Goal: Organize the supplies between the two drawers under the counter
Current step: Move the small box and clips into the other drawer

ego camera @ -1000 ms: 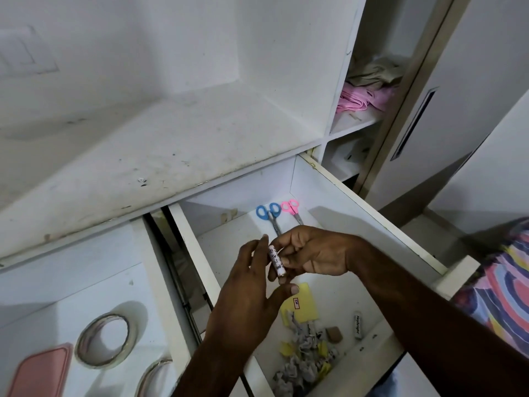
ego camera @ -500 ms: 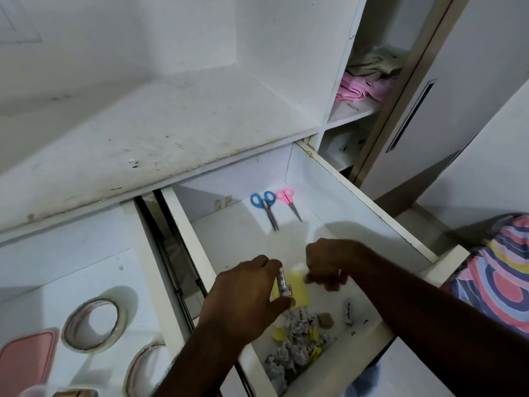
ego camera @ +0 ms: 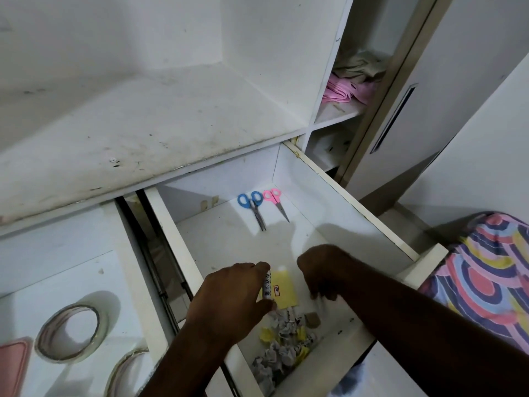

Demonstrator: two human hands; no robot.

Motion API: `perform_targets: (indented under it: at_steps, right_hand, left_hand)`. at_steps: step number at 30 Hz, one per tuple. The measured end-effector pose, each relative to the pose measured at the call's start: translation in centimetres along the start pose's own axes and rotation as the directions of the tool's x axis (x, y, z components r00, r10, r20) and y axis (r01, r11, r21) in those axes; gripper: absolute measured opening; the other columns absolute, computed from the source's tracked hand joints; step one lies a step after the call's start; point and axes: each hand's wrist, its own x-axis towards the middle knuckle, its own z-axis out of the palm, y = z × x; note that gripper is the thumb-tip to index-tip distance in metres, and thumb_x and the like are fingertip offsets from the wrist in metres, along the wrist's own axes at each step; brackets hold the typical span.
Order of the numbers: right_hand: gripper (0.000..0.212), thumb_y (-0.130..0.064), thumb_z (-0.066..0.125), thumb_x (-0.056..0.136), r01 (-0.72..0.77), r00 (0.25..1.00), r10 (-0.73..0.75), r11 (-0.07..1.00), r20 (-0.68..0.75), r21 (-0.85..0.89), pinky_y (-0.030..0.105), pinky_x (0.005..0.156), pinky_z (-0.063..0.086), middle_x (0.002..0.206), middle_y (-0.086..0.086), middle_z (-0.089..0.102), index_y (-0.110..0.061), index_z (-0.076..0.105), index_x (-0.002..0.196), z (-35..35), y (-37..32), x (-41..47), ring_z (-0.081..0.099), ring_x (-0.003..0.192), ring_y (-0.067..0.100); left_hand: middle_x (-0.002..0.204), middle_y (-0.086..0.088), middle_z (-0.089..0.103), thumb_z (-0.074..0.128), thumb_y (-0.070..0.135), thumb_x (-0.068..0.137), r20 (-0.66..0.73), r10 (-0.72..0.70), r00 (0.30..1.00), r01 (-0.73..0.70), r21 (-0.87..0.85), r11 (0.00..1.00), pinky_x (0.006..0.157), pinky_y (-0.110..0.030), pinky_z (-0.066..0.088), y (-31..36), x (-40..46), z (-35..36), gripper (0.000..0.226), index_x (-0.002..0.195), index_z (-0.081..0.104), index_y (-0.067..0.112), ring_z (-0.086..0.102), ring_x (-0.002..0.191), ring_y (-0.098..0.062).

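Bare forearms (ego camera: 429, 333); multicoloured striped garment (ego camera: 492, 270) at right.

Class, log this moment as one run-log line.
left hand: holds small tube | right hand: reaching, grip unclear | right drawer: open | scissors: at back

Two drawers pulled out under the bench (ego camera: 160, 121), side by side. Left drawer (ego camera: 71, 270): tape roll (ego camera: 70, 333) mid-floor, second tape roll (ego camera: 126, 371) nearer front, lidded box (ego camera: 13, 368) at far left edge. Right drawer (ego camera: 357, 202): two pairs of scissors (ego camera: 259, 204) side by side at back; notepad (ego camera: 283, 287) mid-floor; pile of crumpled paper scraps (ego camera: 283, 345) in front of it. Shelves (ego camera: 337, 113) with folded cloth (ego camera: 343, 90) right of the bench.
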Motion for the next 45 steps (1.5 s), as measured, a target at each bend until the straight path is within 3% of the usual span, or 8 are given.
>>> perform_targets:
  at_steps: [3,7,11,17,28,33,39,45]
  right_hand:
    - [0.023,-0.018,0.073,0.09,0.176,0.979,-0.141,0.951,-0.15,0.255,0.035,0.065,0.061,0.091,0.02,0.075,0.004,0.067,0.088,-0.8,0.5,1.0,0.069,0.063,0.023]
    - [0.018,-0.013,0.068,0.092,0.538,0.842,-0.395,0.665,-0.367,0.518,0.034,0.077,0.059,0.095,0.015,0.076,0.0,0.072,0.104,-2.5,1.4,0.4,0.074,0.083,0.025]
    - [0.019,-0.003,0.063,0.094,0.745,0.631,-0.508,0.189,-0.586,0.639,0.035,0.079,0.057,0.1,0.022,0.072,-0.003,0.071,0.111,-3.5,1.3,-1.6,0.068,0.083,0.025]
    - [0.025,0.0,0.055,0.097,0.778,0.503,-0.504,-0.09,-0.702,0.622,0.035,0.076,0.052,0.091,0.016,0.066,-0.009,0.075,0.109,-3.9,0.0,-3.1,0.056,0.082,0.03]
    - [0.016,-0.01,0.067,0.087,0.816,0.458,-0.57,-0.036,-0.682,0.577,0.034,0.073,0.052,0.084,0.011,0.069,-0.004,0.073,0.1,-3.8,-1.9,-4.8,0.059,0.07,0.018]
    - [0.006,-0.003,0.067,0.09,0.891,0.392,-0.608,0.064,-0.691,0.449,0.03,0.069,0.049,0.079,0.008,0.07,-0.006,0.071,0.093,-4.8,-3.4,-6.6,0.059,0.067,0.013]
    - [0.011,-0.008,0.072,0.089,0.962,0.22,-0.748,0.06,-0.626,0.267,0.031,0.07,0.053,0.084,0.009,0.074,-0.017,0.075,0.093,-4.5,-13.1,-9.3,0.068,0.074,0.016]
    - [0.012,-0.023,0.075,0.087,0.988,0.089,-0.832,0.145,-0.548,-0.061,0.027,0.062,0.053,0.082,-0.013,0.073,-0.033,0.075,0.094,-1.8,-20.3,-10.3,0.066,0.066,0.01]
  left_hand:
    - [0.113,0.011,0.068,0.067,0.043,0.088,-0.002,-0.043,0.999,0.042,-0.187,0.981,0.083,-0.029,0.053,-0.4,0.4,-0.1,0.055,0.137,0.045,0.035,0.065,0.094,-0.008]
    - [0.09,0.014,0.069,0.079,0.025,0.082,-0.111,-0.171,0.979,0.084,-0.542,0.836,0.076,-0.012,0.05,-0.8,0.7,-0.9,0.064,0.139,0.051,0.032,0.066,0.079,0.001]
    - [0.085,0.001,0.075,0.077,0.001,0.08,-0.126,-0.342,0.931,0.068,-0.862,0.502,0.081,-0.02,0.057,-1.4,0.0,-1.9,0.063,0.133,0.058,0.028,0.073,0.079,-0.01]
    - [0.104,-0.025,0.072,0.064,-0.021,0.079,0.003,-0.374,0.927,0.01,-1.0,0.016,0.086,-0.041,0.059,-1.5,-1.0,-3.3,0.063,0.133,0.057,0.011,0.069,0.097,-0.043]
    - [0.091,-0.031,0.07,0.074,-0.014,0.074,-0.064,-0.417,0.907,-0.014,-0.992,0.122,0.076,-0.042,0.06,-2.8,-3.6,-5.0,0.054,0.123,0.064,0.006,0.072,0.082,-0.041]
    - [0.074,-0.025,0.068,0.084,0.003,0.07,-0.055,-0.41,0.91,0.12,-0.913,0.39,0.062,-0.034,0.056,-5.6,-7.5,-8.7,0.046,0.113,0.068,0.01,0.068,0.063,-0.03]
    - [0.076,-0.015,0.075,0.085,0.012,0.073,0.23,-0.685,0.691,0.61,-0.694,0.382,0.062,-0.035,0.061,-10.8,-19.9,-8.8,0.039,0.107,0.065,0.012,0.074,0.067,-0.029]
    - [0.072,-0.015,0.074,0.083,0.012,0.075,0.224,-0.803,0.552,0.723,-0.609,0.328,0.054,-0.025,0.057,-12.3,-23.9,-5.3,0.041,0.109,0.062,0.006,0.066,0.05,-0.016]
